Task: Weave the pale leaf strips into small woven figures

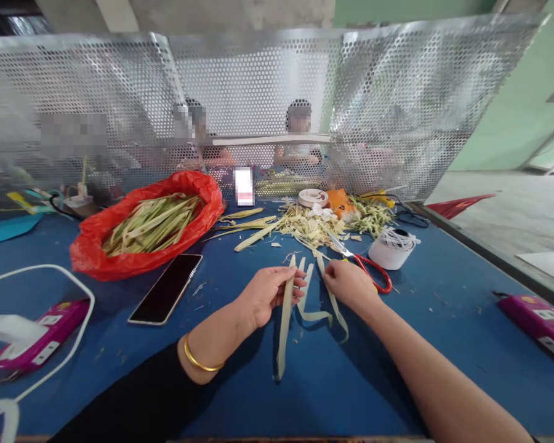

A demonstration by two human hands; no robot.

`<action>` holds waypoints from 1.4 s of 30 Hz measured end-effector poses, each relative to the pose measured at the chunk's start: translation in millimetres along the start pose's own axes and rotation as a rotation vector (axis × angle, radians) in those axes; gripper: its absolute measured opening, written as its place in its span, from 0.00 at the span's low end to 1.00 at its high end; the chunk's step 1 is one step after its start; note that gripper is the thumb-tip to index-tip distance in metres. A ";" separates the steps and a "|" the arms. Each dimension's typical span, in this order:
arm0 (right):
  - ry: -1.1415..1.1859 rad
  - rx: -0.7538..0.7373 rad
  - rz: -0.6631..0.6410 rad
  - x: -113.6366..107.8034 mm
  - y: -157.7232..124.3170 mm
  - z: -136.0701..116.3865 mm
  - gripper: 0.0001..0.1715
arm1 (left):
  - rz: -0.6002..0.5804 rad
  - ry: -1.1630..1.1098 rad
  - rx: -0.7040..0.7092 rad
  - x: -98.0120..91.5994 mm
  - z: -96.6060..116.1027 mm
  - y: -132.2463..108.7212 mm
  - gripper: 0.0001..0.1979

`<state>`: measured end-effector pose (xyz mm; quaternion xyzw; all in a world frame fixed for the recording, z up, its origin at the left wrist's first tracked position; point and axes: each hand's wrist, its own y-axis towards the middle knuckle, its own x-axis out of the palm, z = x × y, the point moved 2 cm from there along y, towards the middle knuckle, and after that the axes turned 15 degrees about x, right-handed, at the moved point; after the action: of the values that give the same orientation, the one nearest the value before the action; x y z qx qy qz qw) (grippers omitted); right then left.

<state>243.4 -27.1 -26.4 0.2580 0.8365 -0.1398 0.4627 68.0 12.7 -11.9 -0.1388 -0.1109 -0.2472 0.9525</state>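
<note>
My left hand [270, 292], with a gold bangle at the wrist, pinches a flat pale green leaf strip [284, 335] between thumb and fingers; its lower end hangs toward me. Opposite it, my right hand [349, 282] is closed on a second narrow leaf strip [338, 314], which curls down over the blue table. Another thin strip [314, 316] bends between the two hands. Just beyond the right hand lie scissors with red handles [383, 282], their blades pointing away, partly hidden by the hand.
A red plastic bag [92, 264] of long leaves stands left, with a phone [166, 292] before it. Shredded scraps [305, 224], a tape roll [313, 197] and a white tub [390, 253] lie farther back. Purple power strips [538, 323] flank the table; a perforated metal screen [258, 80] rises behind, people beyond.
</note>
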 end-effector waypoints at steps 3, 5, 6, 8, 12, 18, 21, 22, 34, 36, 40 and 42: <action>0.145 -0.027 -0.035 -12.9 -1.3 -1.7 0.09 | 0.034 -0.015 0.032 0.4 0.9 -1.1 0.09; 0.447 -0.027 -0.215 -18.9 -8.1 -7.5 0.10 | 0.064 -0.028 0.079 0.7 2.0 -1.5 0.10; 0.624 -0.020 -0.347 -20.0 -13.1 -11.4 0.11 | 0.074 -0.046 0.106 0.8 2.4 -1.6 0.10; 0.844 -0.018 -0.536 -19.7 -23.8 -19.3 0.14 | 0.076 -0.106 0.164 1.5 3.1 -1.5 0.09; 0.828 -0.098 -0.546 -10.9 -35.6 -27.0 0.14 | 0.030 -0.223 0.241 3.1 3.6 -1.6 0.12; 0.705 -0.164 -0.472 7.4 -37.5 -26.0 0.10 | 0.020 -0.243 0.257 4.2 3.4 -4.2 0.12; 0.653 -0.164 -0.492 11.2 -40.1 -25.7 0.09 | 0.019 -0.224 0.211 5.6 2.5 -6.1 0.13; 0.639 -0.171 -0.501 10.9 -41.0 -25.8 0.10 | 0.025 -0.217 0.197 6.1 2.3 -6.7 0.13; 0.906 -0.122 -0.418 -13.3 -28.7 -24.4 0.17 | -0.037 -0.159 0.108 12.8 2.6 -13.5 0.07; 0.897 -0.140 -0.410 -12.6 -29.7 -24.9 0.12 | -0.050 -0.124 0.118 13.5 2.0 -14.4 0.08; 0.836 -0.202 -0.285 -16.1 -31.9 -24.5 0.08 | -0.043 -0.077 0.142 14.5 0.5 -15.3 0.11; 0.796 -0.263 -0.248 -19.8 -32.6 -24.1 0.08 | -0.013 -0.101 0.129 14.2 -0.5 -15.0 0.13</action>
<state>216.9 -48.7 3.0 0.1283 0.9850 0.0236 0.1130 72.7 -6.3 -5.2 -0.0890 -0.1754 -0.2386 0.9510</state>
